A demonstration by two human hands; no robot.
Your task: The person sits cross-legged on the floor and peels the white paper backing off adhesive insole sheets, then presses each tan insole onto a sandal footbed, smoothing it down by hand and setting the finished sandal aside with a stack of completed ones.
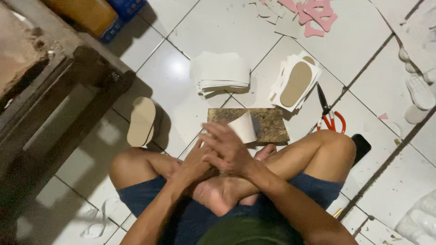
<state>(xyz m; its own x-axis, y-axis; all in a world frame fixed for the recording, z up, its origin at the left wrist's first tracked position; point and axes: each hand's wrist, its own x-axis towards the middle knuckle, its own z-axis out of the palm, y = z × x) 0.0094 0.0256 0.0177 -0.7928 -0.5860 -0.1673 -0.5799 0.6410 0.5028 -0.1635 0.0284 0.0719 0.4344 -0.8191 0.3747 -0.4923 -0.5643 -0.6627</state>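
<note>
I sit cross-legged on a tiled floor. My right hand (228,147) lies across my left hand (194,164), both just in front of my feet. A curled white sheet (244,127) rises from behind my right hand, which seems to grip its near edge. The sheet bends over a brown speckled board (272,123) on the floor. My left hand's fingers are hidden under the right hand, and both hands are slightly blurred.
A stack of white sheets (220,71) lies beyond the board, with a tan sole-shaped template on cut sheets (296,82) to its right. Red-handled scissors (328,114), a tan sole (141,121), pink scraps (315,16), a dark phone (362,146) and a dark wooden bench (54,90) surround me.
</note>
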